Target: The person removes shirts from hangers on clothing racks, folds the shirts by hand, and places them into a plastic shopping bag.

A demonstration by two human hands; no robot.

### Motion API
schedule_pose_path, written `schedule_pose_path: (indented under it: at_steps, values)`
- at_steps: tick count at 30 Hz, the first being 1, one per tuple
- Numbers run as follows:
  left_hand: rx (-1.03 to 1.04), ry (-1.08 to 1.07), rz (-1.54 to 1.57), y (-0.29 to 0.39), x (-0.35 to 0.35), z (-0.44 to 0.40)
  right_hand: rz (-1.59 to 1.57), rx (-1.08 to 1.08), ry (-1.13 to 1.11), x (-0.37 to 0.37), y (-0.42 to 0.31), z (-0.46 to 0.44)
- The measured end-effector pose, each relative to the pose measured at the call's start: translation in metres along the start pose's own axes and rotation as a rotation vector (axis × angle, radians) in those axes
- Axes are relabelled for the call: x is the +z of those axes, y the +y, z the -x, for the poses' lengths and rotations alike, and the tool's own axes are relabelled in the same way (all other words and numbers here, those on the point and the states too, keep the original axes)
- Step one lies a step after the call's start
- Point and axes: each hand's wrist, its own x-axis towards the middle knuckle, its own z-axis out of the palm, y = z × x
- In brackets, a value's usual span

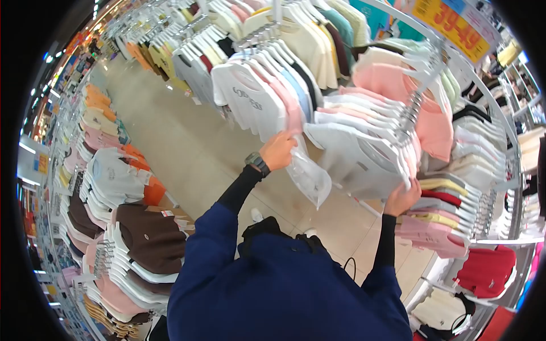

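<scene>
My left hand (277,150), a dark watch on its wrist, is closed on a clear plastic bag (311,179) that hangs down to its right. Just behind that hand hang a pink T-shirt and a white T-shirt (244,94) with dark lettering. On the right, my right hand (402,198) has its fingers curled at the shoulder of a light grey T-shirt (355,159), by the end of its white hanger. This shirt is the front one in a row on a metal rail. Part of my right fingers is hidden against the cloth.
Ahead and right, a curved metal rack (489,96) carries more shirts under an orange price sign (452,25). Brown shirts (151,238) on white hangers stand close at my left. A tiled aisle (153,108) runs between the racks. Folded red clothing (486,270) lies low at right.
</scene>
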Motion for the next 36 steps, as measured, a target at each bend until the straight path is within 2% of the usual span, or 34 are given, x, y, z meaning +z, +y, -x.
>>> schedule_pose_path:
  at_steps: [1, 3, 4, 5, 6, 8, 9, 12, 14, 18, 20, 23, 24, 27, 28, 30, 32, 33, 35, 36]
  values:
    - [-0.075, 0.029, 0.009, -0.012, -0.008, 0.01, 0.035, 0.029, 0.046, -0.001, -0.028, 0.007]
    - [-0.225, 0.081, 0.03, -0.036, -0.021, 0.035, -0.197, -0.034, -0.121, 0.02, -0.081, 0.046]
    - [-0.289, 0.129, 0.072, -0.043, -0.03, 0.046, -0.376, -0.058, -0.289, 0.029, -0.121, 0.062]
    - [-0.35, 0.175, 0.114, -0.047, -0.041, 0.056, -0.553, -0.079, -0.457, 0.038, -0.17, 0.082]
    - [-0.412, 0.225, 0.158, -0.052, -0.05, 0.067, -0.581, -0.155, -0.545, 0.04, -0.231, 0.09]
    - [-0.48, 0.362, 0.258, -0.065, -0.066, 0.095, -0.656, -0.136, -0.567, 0.061, -0.327, 0.11]
    - [-0.513, 0.428, 0.303, -0.073, -0.076, 0.113, -0.695, -0.14, -0.672, 0.074, -0.353, 0.126]
    - [-0.763, 0.394, 0.335, -0.095, -0.112, 0.164, -0.837, -0.102, -0.967, 0.123, -0.418, 0.172]
    - [-0.767, 0.508, 0.267, -0.121, -0.122, 0.199, -0.956, -0.001, -1.165, 0.139, -0.456, 0.189]
    - [-0.759, 0.686, 0.339, -0.184, -0.137, 0.256, -1.116, -0.118, -1.341, 0.178, -0.523, 0.224]
    - [-0.863, 0.691, 0.363, -0.211, -0.149, 0.273, -1.148, -0.132, -1.466, 0.185, -0.567, 0.233]
    - [-0.982, 0.731, 0.388, -0.26, -0.151, 0.292, -1.189, -0.194, -1.475, 0.211, -0.611, 0.266]
    - [-1.018, 0.747, 0.394, -0.279, -0.147, 0.3, -1.2, -0.199, -1.398, 0.218, -0.625, 0.273]
    - [-1.192, 0.8, 0.785, -0.349, -0.144, 0.324, -1.049, -0.342, -1.44, 0.264, -0.65, 0.282]
    - [-1.14, 0.853, 0.804, -0.372, -0.148, 0.329, -1.081, -0.382, -1.421, 0.283, -0.659, 0.282]
    - [-1.181, 0.859, 0.878, -0.422, -0.156, 0.334, -1.14, -0.467, -1.387, 0.322, -0.676, 0.278]
    - [-1.287, 0.785, 0.987, -0.464, -0.175, 0.336, -1.102, -0.233, -1.386, 0.366, -0.693, 0.263]
    - [-1.309, 0.752, 0.93, -0.484, -0.182, 0.335, -1.083, -0.113, -1.385, 0.387, -0.702, 0.253]
    - [-1.342, 0.683, 0.816, -0.532, -0.187, 0.334, -1.055, -0.038, -1.281, 0.428, -0.722, 0.212]
    - [-1.261, 0.641, 0.636, -0.564, -0.182, 0.337, -1.042, -0.025, -1.233, 0.445, -0.734, 0.187]
